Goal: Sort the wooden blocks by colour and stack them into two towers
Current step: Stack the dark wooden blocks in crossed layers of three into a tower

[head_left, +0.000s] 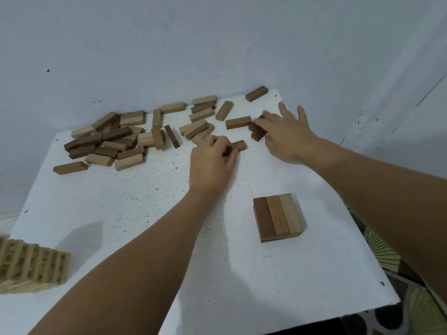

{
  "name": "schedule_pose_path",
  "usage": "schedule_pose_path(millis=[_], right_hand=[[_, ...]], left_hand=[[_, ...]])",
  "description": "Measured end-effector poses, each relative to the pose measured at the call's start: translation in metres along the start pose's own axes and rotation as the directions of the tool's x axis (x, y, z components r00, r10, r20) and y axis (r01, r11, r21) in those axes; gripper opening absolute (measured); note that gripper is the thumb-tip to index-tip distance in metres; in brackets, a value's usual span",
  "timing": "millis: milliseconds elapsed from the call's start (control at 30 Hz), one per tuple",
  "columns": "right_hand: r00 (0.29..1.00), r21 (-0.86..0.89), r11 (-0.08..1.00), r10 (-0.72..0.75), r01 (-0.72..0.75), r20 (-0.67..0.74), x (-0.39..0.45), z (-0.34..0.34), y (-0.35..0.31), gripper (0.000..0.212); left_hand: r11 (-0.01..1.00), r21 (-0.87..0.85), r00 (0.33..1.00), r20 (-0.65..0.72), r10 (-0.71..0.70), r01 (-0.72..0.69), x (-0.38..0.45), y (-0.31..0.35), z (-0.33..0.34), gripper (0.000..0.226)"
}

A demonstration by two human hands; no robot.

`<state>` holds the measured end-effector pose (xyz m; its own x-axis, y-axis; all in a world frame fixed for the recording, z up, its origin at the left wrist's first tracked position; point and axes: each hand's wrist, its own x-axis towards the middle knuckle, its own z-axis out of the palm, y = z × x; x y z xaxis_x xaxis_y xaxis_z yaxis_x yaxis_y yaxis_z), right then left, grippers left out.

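Observation:
Several loose wooden blocks, light and dark brown, lie scattered along the far edge of the white table (145,213), with a dense pile (108,139) at the far left. My left hand (212,163) grips a reddish-brown block (239,145) near the table's middle. My right hand (287,134) reaches over a small cluster of dark blocks (257,131), its fingers spread and touching them. A low stack (278,217) with three blocks on top, dark, mid and light brown, stands at the near right.
A light wooden block tower (31,267) lies on its side at the near left edge. A pale wall rises right behind the table. A single dark block (256,93) sits at the far right corner. Patterned floor shows beyond the right edge.

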<state>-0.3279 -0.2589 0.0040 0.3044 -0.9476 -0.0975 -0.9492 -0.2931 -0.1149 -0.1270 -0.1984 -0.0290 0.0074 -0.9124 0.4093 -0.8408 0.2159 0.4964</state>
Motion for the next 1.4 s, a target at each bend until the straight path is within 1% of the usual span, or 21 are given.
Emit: schedule_pose_path(millis=[67, 133, 200, 267, 300, 367, 467, 533, 600, 667, 800, 933, 1100, 1233, 1400], right_hand=[[0.999, 0.063, 0.998, -0.001, 0.004, -0.040, -0.002, -0.002, -0.004, 0.049], [0.997, 0.005, 1.000, -0.017, 0.018, -0.075, -0.001, -0.007, -0.009, 0.043], [0.997, -0.065, 0.998, -0.028, 0.024, -0.071, 0.001, -0.012, -0.016, 0.044], [1.000, -0.066, 0.998, 0.013, -0.015, -0.026, 0.002, -0.018, -0.023, 0.047], [0.999, -0.018, 0.999, 0.048, -0.048, -0.003, 0.002, -0.020, -0.026, 0.046], [0.993, 0.135, 0.984, 0.113, -0.117, 0.034, -0.001, -0.021, -0.032, 0.046], [0.987, 0.278, 0.947, 0.153, -0.160, 0.047, -0.006, -0.018, -0.038, 0.049], [0.983, 0.373, 0.909, 0.167, -0.183, 0.075, -0.009, -0.019, -0.045, 0.046], [0.982, 0.417, 0.891, 0.146, -0.182, 0.116, -0.009, -0.021, -0.056, 0.040], [0.984, 0.376, 0.914, 0.104, -0.153, 0.145, -0.008, -0.024, -0.070, 0.038], [0.982, 0.304, 0.944, 0.078, -0.130, 0.175, -0.006, -0.025, -0.105, 0.045], [0.982, 0.274, 0.953, 0.082, -0.127, 0.168, -0.016, -0.018, -0.143, 0.044], [0.986, 0.238, 0.964, 0.087, -0.120, 0.145, -0.041, -0.009, -0.184, 0.035], [0.988, 0.294, 0.948, 0.085, -0.121, 0.132, -0.067, 0.000, -0.206, 0.032], [0.991, 0.396, 0.909, 0.102, -0.130, 0.090, -0.104, 0.016, -0.222, 0.034]], left_hand=[[0.999, -0.008, 0.999, -0.006, -0.035, 0.035, 0.000, 0.001, -0.001, 0.010], [0.995, -0.039, 0.996, 0.003, -0.091, 0.091, 0.002, -0.002, 0.001, 0.012], [0.981, -0.113, 0.988, 0.027, -0.155, 0.157, 0.003, -0.002, 0.001, 0.018], [0.955, -0.200, 0.976, 0.070, -0.207, 0.217, 0.002, 0.002, -0.006, 0.025], [0.940, -0.240, 0.970, 0.088, -0.226, 0.241, 0.001, 0.003, -0.010, 0.027], [0.914, -0.295, 0.958, 0.147, -0.246, 0.280, 0.000, 0.001, -0.016, 0.029], [0.913, -0.263, 0.930, 0.282, -0.237, 0.312, 0.006, -0.010, -0.026, 0.027], [0.894, -0.266, 0.906, 0.329, -0.267, 0.361, 0.009, -0.014, -0.033, 0.024], [0.875, -0.275, 0.898, 0.308, -0.313, 0.399, 0.006, -0.017, -0.039, 0.024], [0.871, -0.256, 0.895, 0.276, -0.350, 0.419, -0.002, -0.020, -0.046, 0.024], [0.867, -0.202, 0.883, 0.224, -0.412, 0.456, -0.022, -0.032, -0.066, 0.024], [0.846, -0.175, 0.859, 0.212, -0.466, 0.503, -0.045, -0.049, -0.094, 0.020], [0.826, -0.194, 0.845, 0.209, -0.492, 0.529, -0.081, -0.065, -0.120, 0.008], [0.807, -0.234, 0.838, 0.220, -0.499, 0.542, -0.107, -0.071, -0.137, 0.010], [0.795, -0.266, 0.837, 0.226, -0.497, 0.545, -0.139, -0.072, -0.152, 0.010]])
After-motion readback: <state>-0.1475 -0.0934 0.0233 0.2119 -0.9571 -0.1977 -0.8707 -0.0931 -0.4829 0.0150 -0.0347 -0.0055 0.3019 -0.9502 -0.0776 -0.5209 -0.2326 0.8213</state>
